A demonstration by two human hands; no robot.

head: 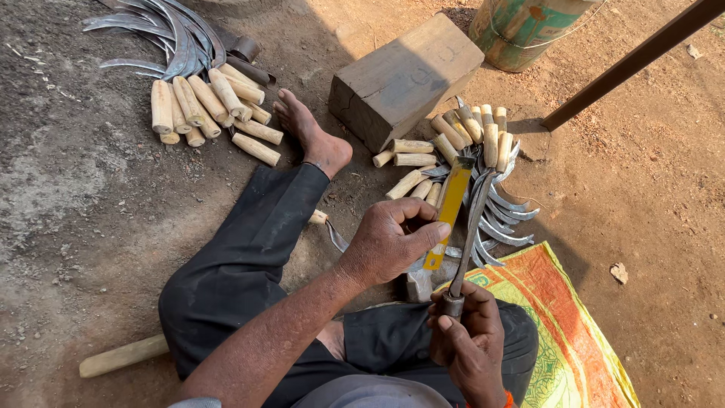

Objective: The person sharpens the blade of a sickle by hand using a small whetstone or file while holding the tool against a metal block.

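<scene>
Far out to the left of my fingers I see a pile of sickles (198, 91) on the dirt, pale wooden handles fanned toward me and dark curved blades behind them. My bare foot (311, 136) lies just right of that pile, the dark trouser leg (249, 264) running back under my forearm. A long wooden stick (124, 355) lies on the ground beside my knee.

My left hand (389, 242) is clenched around the lower part of a flat yellow tool (448, 211), whose upper end rises past my knuckles. Just right of those fingers, my right hand (468, 340) is closed tight on the metal-collared grip of a sickle blade (472, 227), which stands up and away from me, close beside the yellow tool; I cannot tell whether they touch.

Beyond both sets of fingertips sits a wooden block (408, 79), with a second heap of sickles (476, 166) right of it. A green bucket (529, 30) stands farther off, and an orange woven sack (566, 325) lies right of my right hand.
</scene>
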